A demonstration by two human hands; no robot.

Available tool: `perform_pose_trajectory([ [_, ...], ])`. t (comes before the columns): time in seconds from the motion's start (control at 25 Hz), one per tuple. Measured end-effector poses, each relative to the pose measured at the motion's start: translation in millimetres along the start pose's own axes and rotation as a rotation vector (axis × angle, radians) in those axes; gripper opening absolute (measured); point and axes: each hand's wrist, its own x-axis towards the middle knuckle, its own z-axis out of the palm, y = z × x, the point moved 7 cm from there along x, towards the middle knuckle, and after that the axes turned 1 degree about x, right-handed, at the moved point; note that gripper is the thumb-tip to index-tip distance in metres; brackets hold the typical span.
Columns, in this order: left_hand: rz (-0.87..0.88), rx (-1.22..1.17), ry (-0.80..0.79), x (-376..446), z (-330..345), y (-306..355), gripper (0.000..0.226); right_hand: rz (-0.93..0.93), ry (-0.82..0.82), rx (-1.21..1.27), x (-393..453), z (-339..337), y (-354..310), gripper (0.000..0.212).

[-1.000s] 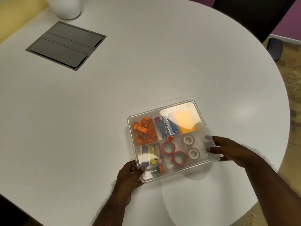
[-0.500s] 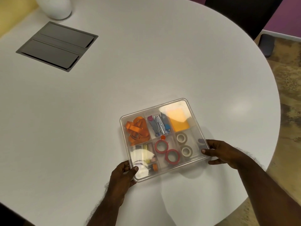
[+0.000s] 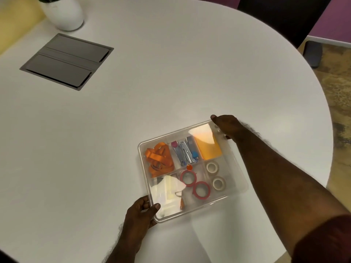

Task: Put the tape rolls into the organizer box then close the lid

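The clear organizer box (image 3: 239, 179) lies on the white table with its transparent lid on top. Through the lid I see two red tape rolls (image 3: 201, 190) in the middle front compartment and two white tape rolls (image 3: 218, 183) in the compartment to their right. My left hand (image 3: 141, 210) grips the box's near left corner, thumb on the lid. My right hand (image 3: 227, 127) rests on the far right corner, fingers pressed on the lid's edge. Orange straps, small metal clippers and an orange pad fill the back compartments.
A grey flush-mounted cable hatch (image 3: 66, 60) is set into the table at the far left. A white plant pot (image 3: 63, 13) stands behind it. A dark chair (image 3: 284, 18) is beyond the far edge. The table's curved edge (image 3: 329, 149) runs close on the right.
My right hand has moved from the box's near right side to its far right corner. My left hand stays at the near left corner. The view has shifted slightly.
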Motion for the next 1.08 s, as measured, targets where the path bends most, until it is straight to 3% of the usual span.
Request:
perform_pose_trajectory([
  [0.4,0.015,0.062,0.027,1,0,-3,0.025,0.079,0.110,0.012,19,1,17,0.054],
  [0.56,0.003,0.003,0.071,-5,1,-7,0.026,0.072,0.038,0.158,-19,-2,35,0.043],
  [0.64,-0.029,-0.104,0.126,-10,1,-15,0.022,0.149,-0.012,0.204,-54,-10,70,0.030],
  [0.8,-0.118,-0.302,0.169,-24,7,-30,0.019,0.260,-0.148,0.218,-130,-24,138,0.030],
  [1.08,-0.025,-0.244,0.179,-16,7,4,0.023,0.278,0.024,0.432,-177,-8,171,0.021],
])
